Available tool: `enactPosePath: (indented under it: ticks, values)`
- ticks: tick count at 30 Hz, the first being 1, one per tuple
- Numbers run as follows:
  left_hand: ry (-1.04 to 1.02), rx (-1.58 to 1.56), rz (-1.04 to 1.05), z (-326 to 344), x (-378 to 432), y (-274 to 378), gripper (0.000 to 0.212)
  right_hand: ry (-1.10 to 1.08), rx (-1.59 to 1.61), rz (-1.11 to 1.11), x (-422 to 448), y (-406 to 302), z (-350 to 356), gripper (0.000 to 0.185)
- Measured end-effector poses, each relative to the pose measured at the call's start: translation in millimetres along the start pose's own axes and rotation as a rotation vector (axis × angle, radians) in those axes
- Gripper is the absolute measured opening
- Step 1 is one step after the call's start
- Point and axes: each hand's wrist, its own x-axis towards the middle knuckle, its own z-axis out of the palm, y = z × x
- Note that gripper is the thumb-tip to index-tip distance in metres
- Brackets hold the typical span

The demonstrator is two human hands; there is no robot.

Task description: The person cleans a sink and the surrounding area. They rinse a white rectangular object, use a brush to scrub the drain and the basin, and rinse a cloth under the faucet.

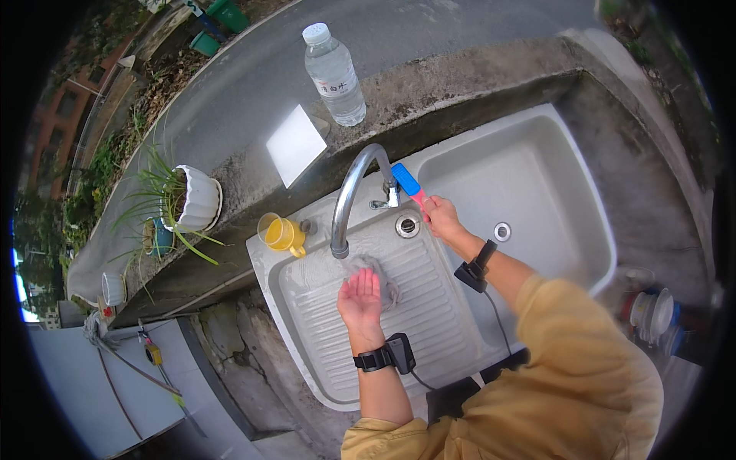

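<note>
My left hand (360, 296) is held palm up below the mouth of the chrome faucet (348, 195), with nothing in it. Behind and under its fingers, a wet greyish cloth (393, 292) lies bunched on the ribbed washboard (425, 299) of the sink; my hand hides part of it. My right hand (443, 217) grips the pink handle of a scrubbing brush (407, 179), its blue bristle side showing beside the faucet lever (386, 203). Whether water runs from the spout is not plain.
A yellow-and-clear cup (282, 234) stands at the sink's left corner. The deep basin (517, 167) is on the right. Along the concrete ledge are a labelled water bottle (336, 80), a white panel (296, 146) and a potted plant (198, 198).
</note>
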Motion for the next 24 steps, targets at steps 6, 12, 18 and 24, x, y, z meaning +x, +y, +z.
enactPosePath:
  ticks: [6,12,18,24]
  values:
    - [-0.003,0.019,-0.011,-6,1,9,0.031,-0.101,0.188,0.185,-54,-23,-24,0.031]
    - [-0.044,0.056,-0.011,-10,5,10,0.03,-0.26,0.61,0.22,-51,-50,33,0.031]
    - [-0.086,0.077,-0.037,-18,5,18,0.025,-0.206,0.614,0.254,-45,-43,35,0.03]
    - [-0.063,0.079,-0.037,-14,-2,23,0.025,-0.171,0.542,0.318,-102,-30,41,0.03]
